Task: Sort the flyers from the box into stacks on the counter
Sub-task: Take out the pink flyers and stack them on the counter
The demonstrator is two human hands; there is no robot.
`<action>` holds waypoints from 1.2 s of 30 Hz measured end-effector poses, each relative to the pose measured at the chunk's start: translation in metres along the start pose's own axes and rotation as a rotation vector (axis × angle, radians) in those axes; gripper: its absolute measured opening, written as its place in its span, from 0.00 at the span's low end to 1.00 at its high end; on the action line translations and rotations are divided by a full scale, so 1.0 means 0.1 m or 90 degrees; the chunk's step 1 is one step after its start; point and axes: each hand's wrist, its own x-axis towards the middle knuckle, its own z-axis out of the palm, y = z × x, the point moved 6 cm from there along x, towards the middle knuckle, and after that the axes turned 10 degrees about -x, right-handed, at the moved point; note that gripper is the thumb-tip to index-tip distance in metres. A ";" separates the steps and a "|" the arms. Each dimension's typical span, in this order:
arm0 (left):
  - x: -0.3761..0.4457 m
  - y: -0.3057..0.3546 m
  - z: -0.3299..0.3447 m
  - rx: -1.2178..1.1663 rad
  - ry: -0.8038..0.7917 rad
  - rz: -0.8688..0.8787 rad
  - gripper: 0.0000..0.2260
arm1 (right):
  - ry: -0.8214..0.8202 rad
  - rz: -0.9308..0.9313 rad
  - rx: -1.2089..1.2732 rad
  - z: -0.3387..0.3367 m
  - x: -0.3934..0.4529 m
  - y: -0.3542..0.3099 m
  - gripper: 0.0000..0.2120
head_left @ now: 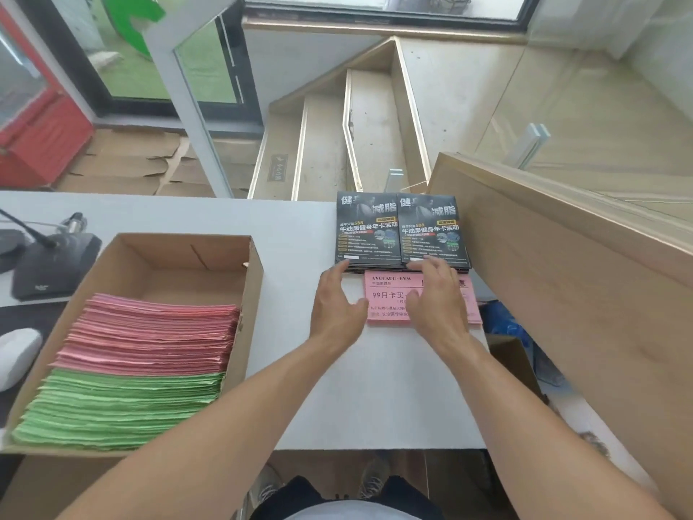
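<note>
At the far right of the white counter (pixel 300 407), both hands reach forward with fingers straight and spread, holding nothing. As a grip, the left hand (pixel 335 307) hovers open just left of the pink flyer stack (pixel 390 294), its fingertips reaching the near edge of the left black flyer stack (pixel 369 228). The right hand (pixel 437 298) lies flat over the pink flyer stack, covering its middle, fingertips touching the near edge of the right black flyer stack (pixel 433 228). These two black stacks sit side by side, touching, just beyond the pink one. Well to the left stands the open cardboard box (pixel 240 279), with pink flyers (pixel 153 332) stacked behind green flyers (pixel 120 407) and its far part bare. Left of the box are a black microphone base (pixel 52 264) and a white mouse (pixel 17 354).
</note>
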 end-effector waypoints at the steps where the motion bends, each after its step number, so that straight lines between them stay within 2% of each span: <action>1: -0.03 0.08 -0.17 -0.029 0.028 0.017 0.30 | 0.010 -0.034 0.034 0.00 0.02 -0.23 0.22; 4: -0.13 0.27 -0.79 -0.072 0.110 0.073 0.26 | 0.008 -0.145 0.128 0.07 0.01 -0.94 0.16; 7: -0.23 0.26 -1.51 -0.052 0.207 0.108 0.23 | -0.038 -0.251 0.184 0.24 -0.12 -1.59 0.12; 10: -0.32 0.06 -2.18 0.068 0.268 0.083 0.22 | -0.116 -0.348 0.200 0.43 -0.31 -2.18 0.09; 12: -0.37 -0.15 -2.58 0.186 0.289 0.054 0.21 | -0.204 -0.392 0.197 0.57 -0.45 -2.56 0.10; 15: -0.36 -0.43 -2.94 0.347 0.257 0.047 0.20 | -0.277 -0.440 0.105 0.78 -0.57 -2.97 0.13; 18: -0.34 -0.66 -3.06 0.466 0.184 0.017 0.26 | -0.341 -0.411 0.068 0.95 -0.57 -3.17 0.17; 21: -0.38 -0.72 -3.03 0.527 0.158 0.019 0.29 | -0.364 -0.384 0.045 1.07 -0.53 -3.24 0.18; 25: -0.39 -0.73 -3.02 0.530 0.150 0.009 0.30 | -0.378 -0.363 0.047 1.11 -0.47 -3.24 0.13; 36: -0.40 -0.73 -3.04 0.516 0.150 0.012 0.31 | -0.373 -0.375 -0.020 1.12 -0.36 -3.30 0.10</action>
